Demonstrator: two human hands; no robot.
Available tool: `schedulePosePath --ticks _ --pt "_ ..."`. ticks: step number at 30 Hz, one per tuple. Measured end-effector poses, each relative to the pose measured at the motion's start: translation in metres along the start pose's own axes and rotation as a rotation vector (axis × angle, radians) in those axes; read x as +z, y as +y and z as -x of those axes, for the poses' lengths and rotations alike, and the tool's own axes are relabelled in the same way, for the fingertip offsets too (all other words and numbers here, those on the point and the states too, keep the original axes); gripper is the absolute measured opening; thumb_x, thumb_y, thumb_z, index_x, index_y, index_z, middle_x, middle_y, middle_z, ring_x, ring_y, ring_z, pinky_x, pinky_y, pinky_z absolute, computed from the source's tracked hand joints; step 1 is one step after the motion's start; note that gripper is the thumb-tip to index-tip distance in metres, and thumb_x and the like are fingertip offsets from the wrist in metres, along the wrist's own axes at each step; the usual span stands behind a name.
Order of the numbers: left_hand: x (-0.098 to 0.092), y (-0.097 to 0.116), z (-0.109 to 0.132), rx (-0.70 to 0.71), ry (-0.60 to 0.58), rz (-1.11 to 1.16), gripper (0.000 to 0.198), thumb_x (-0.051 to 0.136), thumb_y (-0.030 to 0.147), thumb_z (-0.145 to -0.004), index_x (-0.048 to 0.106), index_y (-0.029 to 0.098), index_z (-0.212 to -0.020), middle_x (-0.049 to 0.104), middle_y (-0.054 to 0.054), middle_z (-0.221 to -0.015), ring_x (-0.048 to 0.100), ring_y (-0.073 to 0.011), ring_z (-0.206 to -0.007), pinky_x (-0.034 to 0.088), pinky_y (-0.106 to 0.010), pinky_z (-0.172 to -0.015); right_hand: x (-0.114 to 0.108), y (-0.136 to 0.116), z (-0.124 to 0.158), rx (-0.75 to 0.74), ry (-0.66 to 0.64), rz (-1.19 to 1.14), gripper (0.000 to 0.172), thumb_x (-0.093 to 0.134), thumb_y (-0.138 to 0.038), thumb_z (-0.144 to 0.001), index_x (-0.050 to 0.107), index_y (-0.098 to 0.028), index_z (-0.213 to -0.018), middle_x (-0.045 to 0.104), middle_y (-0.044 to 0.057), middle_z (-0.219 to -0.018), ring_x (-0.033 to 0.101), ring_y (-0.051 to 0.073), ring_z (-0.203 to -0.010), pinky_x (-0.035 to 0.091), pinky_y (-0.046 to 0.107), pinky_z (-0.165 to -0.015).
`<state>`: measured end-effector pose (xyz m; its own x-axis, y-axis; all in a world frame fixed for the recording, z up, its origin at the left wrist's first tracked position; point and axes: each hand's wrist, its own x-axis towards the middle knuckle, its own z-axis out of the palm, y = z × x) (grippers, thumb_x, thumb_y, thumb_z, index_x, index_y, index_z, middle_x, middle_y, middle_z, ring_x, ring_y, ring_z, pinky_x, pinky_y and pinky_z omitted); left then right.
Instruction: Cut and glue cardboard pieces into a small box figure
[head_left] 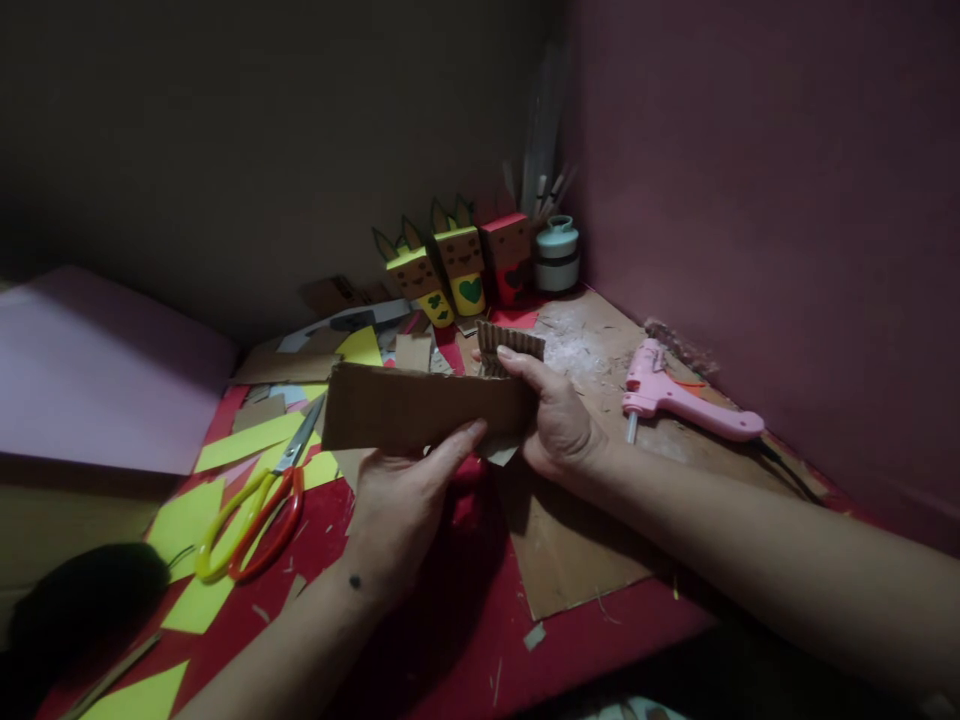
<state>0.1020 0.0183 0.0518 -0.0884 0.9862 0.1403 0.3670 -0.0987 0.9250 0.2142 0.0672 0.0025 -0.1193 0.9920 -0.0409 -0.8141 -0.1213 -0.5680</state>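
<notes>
Counted out: one cardboard strip point(420, 405), one small ridged cardboard piece point(511, 343), one pair of scissors point(255, 510) with a yellow and a red handle, one pink glue gun point(686, 400), three paper box figures point(461, 265), one small lidded jar point(556, 255), and several yellow paper scraps point(247, 440), too overlapped to number exactly.

The cardboard strip is held lengthwise above the table, between both hands. The left hand point(397, 510) comes up from below its right half, thumb pressed on the near face and the fingers hidden behind it. The right hand point(559, 425) is closed around the strip's right end, fingers curled over the top edge. Those fingers also touch the ridged piece, which stands just behind the strip's right end; whether it is gripped too cannot be told.

The scissors lie below and left of the strip, on the yellow scraps. The glue gun lies well to the right of the strip, and the figures and the jar stand beyond it, at the wall.

Under the strip is a red tabletop point(450, 640), littered with scraps, with a brown cardboard sheet point(570, 540) below its right end and a pink sheet point(97, 370) far to its left. The room is dim: a dark wall behind, a reddish wall point(750, 180) on the right.
</notes>
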Motion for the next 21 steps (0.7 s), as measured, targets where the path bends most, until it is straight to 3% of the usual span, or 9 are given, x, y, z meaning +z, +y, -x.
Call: schedulePosePath --ticks 5,11,16,21 --pt "0.0 0.002 0.002 -0.05 -0.01 0.007 0.01 0.069 0.031 -0.066 0.075 0.024 -0.062 0.08 -0.006 -0.08 0.074 -0.0292 -0.088 0.063 -0.036 -0.08 -0.002 0.001 -0.001 0.009 0.029 0.011 0.017 0.076 -0.033 -0.066 0.073 -0.021 -0.077 0.071 -0.002 -0.065 0.068 0.023 -0.077 0.051 0.038 -0.079" --pt "-0.002 -0.005 0.004 -0.095 -0.021 0.1 0.013 0.073 0.032 -0.069 0.076 0.02 -0.069 0.08 -0.008 -0.087 0.074 -0.0302 -0.094 0.061 -0.036 -0.084 -0.003 -0.001 0.001 0.025 -0.085 0.004 0.024 0.081 -0.041 -0.068 0.073 -0.023 -0.082 0.069 -0.002 -0.067 0.064 0.019 -0.066 0.051 0.037 -0.075" --pt "-0.007 -0.015 0.005 -0.089 0.03 0.058 0.017 0.076 0.032 -0.074 0.077 0.016 -0.078 0.079 -0.008 -0.092 0.072 -0.0267 -0.095 0.059 -0.03 -0.079 -0.002 -0.006 0.002 0.024 -0.155 0.048 0.049 0.071 -0.067 -0.071 0.075 -0.023 -0.093 0.073 0.006 -0.075 0.068 0.028 -0.083 0.053 0.046 -0.077" --pt "-0.008 -0.015 0.005 -0.035 0.029 0.006 0.018 0.074 0.032 -0.078 0.075 0.015 -0.072 0.079 -0.007 -0.084 0.072 -0.0235 -0.082 0.058 -0.027 -0.066 -0.003 -0.008 0.0 0.063 -0.173 0.078 0.057 0.059 -0.075 -0.076 0.074 -0.024 -0.096 0.075 0.007 -0.079 0.068 0.03 -0.092 0.053 0.049 -0.083"
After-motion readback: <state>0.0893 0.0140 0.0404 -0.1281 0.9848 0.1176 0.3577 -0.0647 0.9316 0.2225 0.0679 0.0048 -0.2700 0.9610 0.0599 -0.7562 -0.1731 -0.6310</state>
